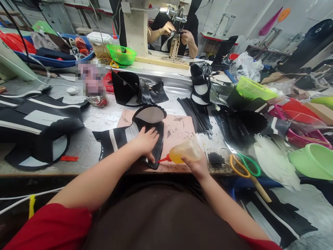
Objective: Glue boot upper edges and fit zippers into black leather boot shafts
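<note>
My left hand (147, 141) lies flat, fingers spread, pressing on a black shoe upper piece with white lining (135, 133) that rests on a pinkish work board (179, 128). My right hand (195, 163) grips a squeeze bottle of yellow glue (183, 152). Its red nozzle (162, 159) points left and touches the lower edge of the black piece, just beside my left fingers.
Stacked black uppers (36, 128) lie left, a bundle of black strips (195, 114) and more cut pieces right. Orange-and-green scissors (244, 166) sit near my right hand. Green baskets (312, 161), red trays and a green bowl (121, 54) crowd the bench. Another person's hands (177, 33) work at a machine opposite.
</note>
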`<state>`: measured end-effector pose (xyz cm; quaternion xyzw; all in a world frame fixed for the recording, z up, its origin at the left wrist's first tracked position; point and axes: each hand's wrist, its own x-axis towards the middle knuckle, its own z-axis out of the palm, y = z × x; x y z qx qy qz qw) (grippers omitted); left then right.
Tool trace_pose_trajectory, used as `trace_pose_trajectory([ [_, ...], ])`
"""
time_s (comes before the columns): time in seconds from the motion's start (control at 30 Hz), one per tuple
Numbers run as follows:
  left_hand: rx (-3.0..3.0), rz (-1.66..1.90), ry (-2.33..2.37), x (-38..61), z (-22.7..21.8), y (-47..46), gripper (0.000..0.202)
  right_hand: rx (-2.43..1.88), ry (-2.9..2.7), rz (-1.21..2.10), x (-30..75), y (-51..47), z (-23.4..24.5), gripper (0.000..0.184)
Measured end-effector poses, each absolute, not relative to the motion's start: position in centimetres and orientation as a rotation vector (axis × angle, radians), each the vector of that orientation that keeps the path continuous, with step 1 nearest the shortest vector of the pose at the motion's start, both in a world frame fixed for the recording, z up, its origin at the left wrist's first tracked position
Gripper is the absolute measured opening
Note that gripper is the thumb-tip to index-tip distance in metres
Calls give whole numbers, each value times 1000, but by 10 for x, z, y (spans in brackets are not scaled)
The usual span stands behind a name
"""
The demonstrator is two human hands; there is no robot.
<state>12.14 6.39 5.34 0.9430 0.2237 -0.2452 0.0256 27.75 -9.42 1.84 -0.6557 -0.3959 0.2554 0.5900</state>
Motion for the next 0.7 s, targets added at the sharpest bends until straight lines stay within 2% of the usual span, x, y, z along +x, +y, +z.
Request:
trace_pose_trajectory([
  [0.33,2916,-745,691,120,53,64,115,-1535,-1016,524,279,-102,18,54],
  [0.7,2923,-702,669,119,52,64,116,-1524,-1082,615,280,-104,12,58],
])
